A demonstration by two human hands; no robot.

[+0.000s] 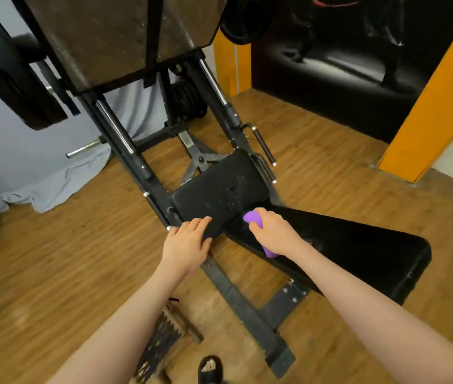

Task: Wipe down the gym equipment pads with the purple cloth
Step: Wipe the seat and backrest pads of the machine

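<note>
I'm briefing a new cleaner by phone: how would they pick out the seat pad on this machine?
Find the black leg press frame standing on the wood floor. Where its rails come down sits the seat pad, with the left hand resting on its near edge. It is the smaller, squarish black pad; the longer back pad stretches off to the right, beyond the purple cloth.

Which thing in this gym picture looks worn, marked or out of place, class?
The seat pad shows pale scuffs or smears near its middle, by the purple cloth. A grey sheet lies crumpled on the wooden floor at left.
</note>
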